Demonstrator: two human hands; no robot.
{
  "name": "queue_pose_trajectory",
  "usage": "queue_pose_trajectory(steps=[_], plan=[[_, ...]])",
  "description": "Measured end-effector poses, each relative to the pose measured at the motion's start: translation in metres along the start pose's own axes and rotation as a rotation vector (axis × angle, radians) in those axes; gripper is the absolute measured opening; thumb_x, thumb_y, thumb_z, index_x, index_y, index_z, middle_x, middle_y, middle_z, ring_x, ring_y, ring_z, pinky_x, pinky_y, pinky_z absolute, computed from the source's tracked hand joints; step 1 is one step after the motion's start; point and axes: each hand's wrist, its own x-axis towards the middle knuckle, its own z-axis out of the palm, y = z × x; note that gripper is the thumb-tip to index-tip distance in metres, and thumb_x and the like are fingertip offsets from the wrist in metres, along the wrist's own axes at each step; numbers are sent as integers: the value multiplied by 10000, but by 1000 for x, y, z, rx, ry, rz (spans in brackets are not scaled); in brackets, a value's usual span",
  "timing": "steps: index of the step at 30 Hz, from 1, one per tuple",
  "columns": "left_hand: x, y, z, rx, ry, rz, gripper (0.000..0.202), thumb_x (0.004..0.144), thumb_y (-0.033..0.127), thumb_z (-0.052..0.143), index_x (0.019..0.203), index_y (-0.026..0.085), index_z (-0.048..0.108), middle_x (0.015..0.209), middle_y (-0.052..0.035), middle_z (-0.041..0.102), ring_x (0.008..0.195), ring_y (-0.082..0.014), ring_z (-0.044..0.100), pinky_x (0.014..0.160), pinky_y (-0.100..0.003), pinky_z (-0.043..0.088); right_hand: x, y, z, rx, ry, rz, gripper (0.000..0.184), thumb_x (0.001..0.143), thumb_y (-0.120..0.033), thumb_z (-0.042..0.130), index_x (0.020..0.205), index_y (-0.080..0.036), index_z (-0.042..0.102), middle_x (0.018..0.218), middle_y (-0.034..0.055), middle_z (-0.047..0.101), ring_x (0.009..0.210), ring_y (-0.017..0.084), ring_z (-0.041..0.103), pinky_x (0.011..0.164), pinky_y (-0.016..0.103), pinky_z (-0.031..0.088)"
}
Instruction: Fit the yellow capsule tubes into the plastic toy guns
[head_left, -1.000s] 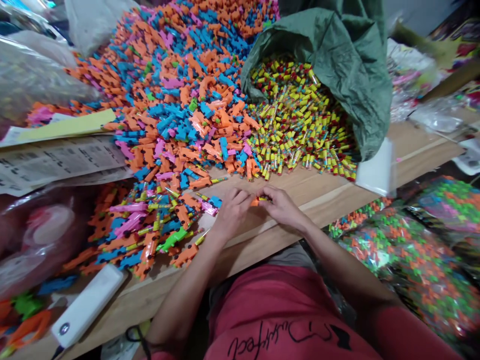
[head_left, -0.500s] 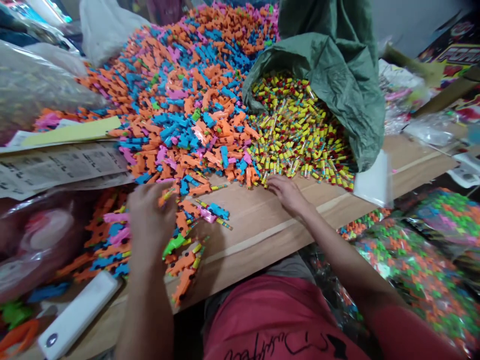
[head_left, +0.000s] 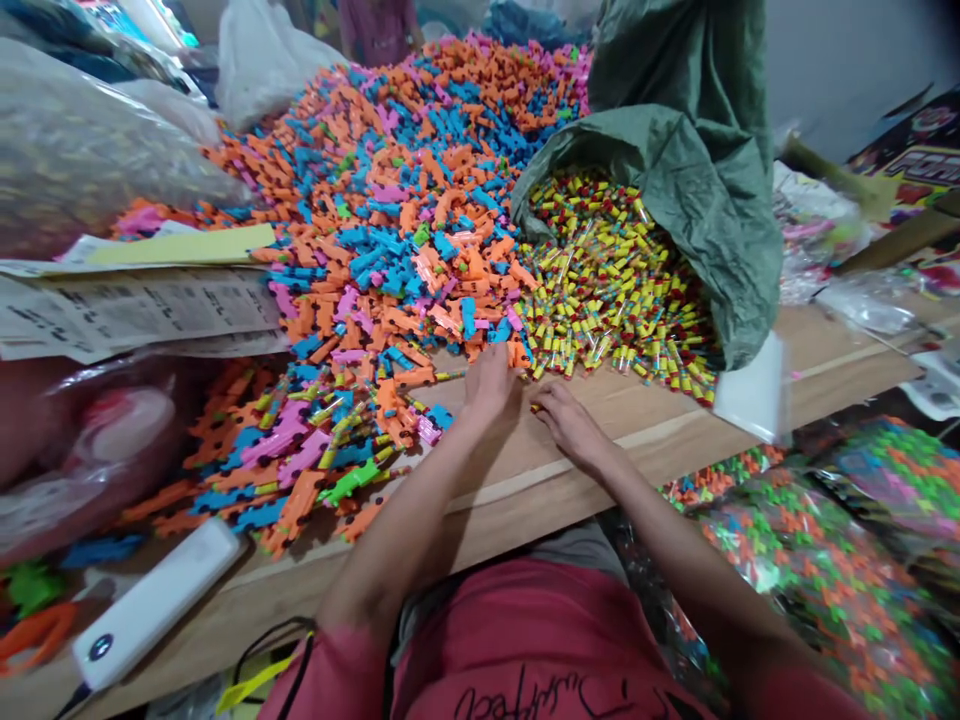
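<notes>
My left hand (head_left: 489,384) reaches to the front edge of a big heap of small plastic toy cars (head_left: 390,250) in orange, blue and pink. Its fingers curl beside an orange toy car (head_left: 519,352); what they grip, if anything, is hidden. Close by on the right, my right hand (head_left: 568,424) is closed in a pinch on a small candy tube (head_left: 535,407), of which only the tip shows. Many clear tubes with yellow and red ends (head_left: 600,290) spill from a green sack (head_left: 697,190) behind it. Toy cars with tubes attached, including a green car (head_left: 351,484), lie left of my left arm.
Printed sheets (head_left: 142,310) and a clear plastic bag (head_left: 97,440) are at the left. A white power bank (head_left: 159,603) lies on the wooden table (head_left: 480,500) near its front edge. Bagged toys (head_left: 817,540) sit below the table at right.
My left hand has swung right, from above the toy cars with tubes to the heap's front edge near my right hand. My right hand has drawn slightly back from the tubes.
</notes>
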Motion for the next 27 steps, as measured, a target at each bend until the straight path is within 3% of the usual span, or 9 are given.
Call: queue_pose_trajectory(steps=[4,7,11,15,21,27], plan=[[-9,-7,-2,-100,23,-21,317,876,109,618,1175,197,668,927,-82,718,876,-247,667,811,-343,508,-1,-2,-1,-72,-14,12,162,988,-180,551,992,-201,711,998,111,633,979,279,569,897,413,476],[-26,-10,-14,-192,-6,3,368,848,100,602,1197,173,693,999,-98,719,921,-251,663,854,-368,526,-1,-12,-4,-33,69,72,163,988,-191,555,1056,-223,700,1051,105,679,1055,296,571,959,446,450],[-55,-3,-31,-398,-64,-22,303,849,111,585,1101,197,730,1025,-70,698,931,-212,660,835,-334,535,2,-29,-7,204,202,180,259,1028,-249,497,1225,-243,664,1140,88,674,1002,247,627,918,395,487],[-77,11,-40,-546,-137,-32,195,939,233,608,1120,193,670,1048,-54,704,928,-184,663,825,-302,535,5,-38,-2,347,187,201,259,1014,-294,540,1227,-241,677,1163,76,664,1050,234,637,925,370,504],[-87,15,-45,-537,-68,29,263,1018,352,588,1224,204,657,1213,-97,718,1124,-228,670,997,-370,530,4,-44,-1,441,179,167,272,1012,-341,551,1213,-257,714,1216,77,698,1150,250,633,1042,414,486],[-87,11,-52,-458,-62,95,230,1022,310,590,1201,222,703,1170,-91,734,1119,-237,668,1011,-399,528,2,-47,-6,594,119,282,343,997,-414,569,1222,-212,731,1021,58,718,868,199,653,825,349,544]])
